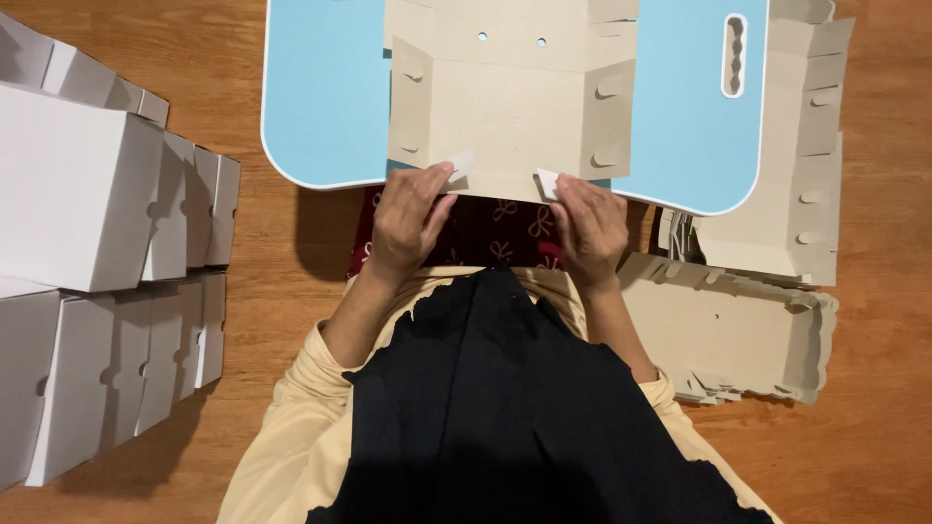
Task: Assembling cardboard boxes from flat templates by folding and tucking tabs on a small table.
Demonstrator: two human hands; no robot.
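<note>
Right now both my hands sit at the near edge of a flat cardboard box blank (512, 107), centre-top of the frame. Left hand (408, 223) pinches a small white tab (462, 163) at the blank's lower-left corner, thumb & fingers closed on it. Right hand (589, 228) does the same w/ the matching white tab (548, 181) at lower right. Holding both corners at once keeps the sheet square while I work that edge.

Blank lies brown side up on a light-blue lap worktop (325, 97), side flaps already raised a bit. The worktop gives a hard flat base over my knees, since I'm sitting on the wooden floor (874, 437).

Right side of frame: stack of unfolded blanks (728, 335), more leaning above it, close enough to reach w/o shifting. Left side: finished white boxes (78, 184) in rows, kept apart from the flat stock so the two don't mix.
</note>
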